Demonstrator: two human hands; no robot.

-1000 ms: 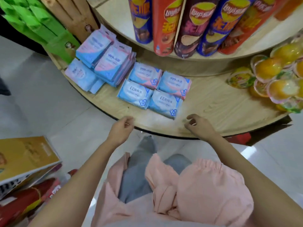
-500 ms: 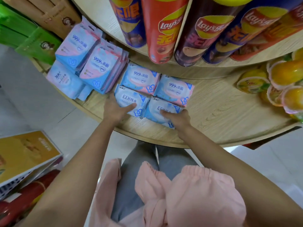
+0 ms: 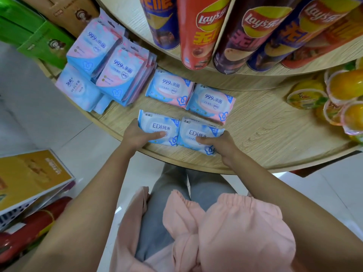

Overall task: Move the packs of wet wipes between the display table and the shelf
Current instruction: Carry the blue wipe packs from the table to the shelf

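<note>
Head view looks down on the round table (image 3: 265, 134), the largest thing here. Chip cans (image 3: 194, 34) stand on the tier at 12 o'clock, so the low ring stays free for flat goods. Two pink packs (image 3: 170, 89) lie behind two EDI packs (image 3: 157, 128) near the edge at 6 o'clock, easy to reach. Left hand (image 3: 137, 136) pinches one EDI pack, thumb on top; right hand (image 3: 220, 142) clamps the other, probably to lift both together.
</note>
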